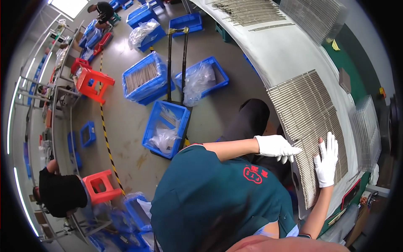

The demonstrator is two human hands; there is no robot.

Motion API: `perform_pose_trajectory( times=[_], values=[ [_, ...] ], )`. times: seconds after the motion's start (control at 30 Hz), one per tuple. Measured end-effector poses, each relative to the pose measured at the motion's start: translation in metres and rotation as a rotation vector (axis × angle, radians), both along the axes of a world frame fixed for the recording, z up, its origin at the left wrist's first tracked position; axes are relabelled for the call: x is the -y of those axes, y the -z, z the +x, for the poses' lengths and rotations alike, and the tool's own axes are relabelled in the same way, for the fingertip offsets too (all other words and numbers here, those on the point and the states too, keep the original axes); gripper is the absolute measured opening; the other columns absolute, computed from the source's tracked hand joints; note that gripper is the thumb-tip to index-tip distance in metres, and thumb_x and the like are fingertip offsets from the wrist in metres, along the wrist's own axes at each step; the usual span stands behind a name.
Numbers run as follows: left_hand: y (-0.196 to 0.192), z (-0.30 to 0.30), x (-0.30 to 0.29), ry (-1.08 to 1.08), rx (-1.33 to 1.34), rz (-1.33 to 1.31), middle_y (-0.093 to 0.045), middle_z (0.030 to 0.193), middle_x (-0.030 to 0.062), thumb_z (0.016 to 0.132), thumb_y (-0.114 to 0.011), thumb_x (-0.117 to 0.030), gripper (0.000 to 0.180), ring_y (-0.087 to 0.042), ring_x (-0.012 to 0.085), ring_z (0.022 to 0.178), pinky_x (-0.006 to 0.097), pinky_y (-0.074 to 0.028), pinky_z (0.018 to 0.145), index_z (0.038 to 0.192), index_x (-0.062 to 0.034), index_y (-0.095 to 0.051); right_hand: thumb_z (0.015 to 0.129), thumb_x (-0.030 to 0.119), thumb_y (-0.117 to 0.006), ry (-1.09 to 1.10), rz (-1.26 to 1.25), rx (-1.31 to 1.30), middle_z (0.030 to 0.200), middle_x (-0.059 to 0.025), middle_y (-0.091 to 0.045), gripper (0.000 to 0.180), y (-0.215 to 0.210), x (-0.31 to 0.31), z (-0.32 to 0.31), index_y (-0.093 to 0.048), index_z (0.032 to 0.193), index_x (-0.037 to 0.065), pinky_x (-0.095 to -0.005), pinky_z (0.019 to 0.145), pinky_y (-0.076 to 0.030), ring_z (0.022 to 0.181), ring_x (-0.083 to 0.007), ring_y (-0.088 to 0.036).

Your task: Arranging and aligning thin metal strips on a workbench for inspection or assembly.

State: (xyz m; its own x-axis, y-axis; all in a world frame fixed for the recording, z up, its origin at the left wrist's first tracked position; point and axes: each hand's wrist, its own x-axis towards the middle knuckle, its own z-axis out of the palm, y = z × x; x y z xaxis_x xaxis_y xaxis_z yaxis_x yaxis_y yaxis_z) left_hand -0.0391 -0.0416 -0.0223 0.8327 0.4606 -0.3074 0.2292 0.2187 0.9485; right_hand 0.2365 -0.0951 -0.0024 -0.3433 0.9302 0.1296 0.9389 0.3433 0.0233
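Many thin metal rods (pixel 306 105) lie side by side in a dense sheet on the white-covered table (pixel 289 54). At the near left edge of this sheet is my left hand (pixel 275 147), in a white glove. Its index finger stretches out to touch the rod ends, the other fingers are bent and apart, and I see nothing held. My right hand (pixel 326 164), gloved in white with some bare fingertips, lies flat over the rods with its fingers spread.
More rods (pixel 252 12) lie at the table's far end. Clear ridged trays (pixel 365 132) stand along the right side, near a small grey block (pixel 344 80). Blue crates (pixel 166 128), a black-handled trolley (pixel 184 63) and red stools (pixel 100 187) occupy the floor. Another person (pixel 63 191) works at left.
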Motion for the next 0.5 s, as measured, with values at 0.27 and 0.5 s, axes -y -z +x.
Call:
perform_pose_trajectory(
  times=[0.27,0.5],
  values=[
    [0.001,0.0036,0.0007,-0.036,0.031,-0.022,-0.068,0.074,0.0105,0.09,-0.045,-0.064,0.069,-0.062,0.0187,0.068,0.03,-0.051,0.068,0.091,0.0001,-0.072,0.079,0.022,-0.059,0.007,-0.012,0.023,0.152,-0.0174,-0.029,0.061,-0.0024,0.0003,-0.0006,-0.047,0.139,0.011,-0.0466,0.116,-0.017,0.14,-0.0375,-0.025],
    [0.0029,0.0037,0.0008,-0.032,0.017,-0.054,-0.07,0.08,0.0076,0.091,-0.05,-0.059,0.062,-0.061,0.0149,0.068,0.027,-0.05,0.064,0.089,-0.0013,-0.073,0.079,0.021,-0.059,0.006,-0.012,0.018,0.152,-0.0167,-0.029,0.062,-0.0022,0.0004,-0.0012,-0.046,0.139,0.011,-0.046,0.117,-0.017,0.14,-0.0368,-0.025]
  ],
)
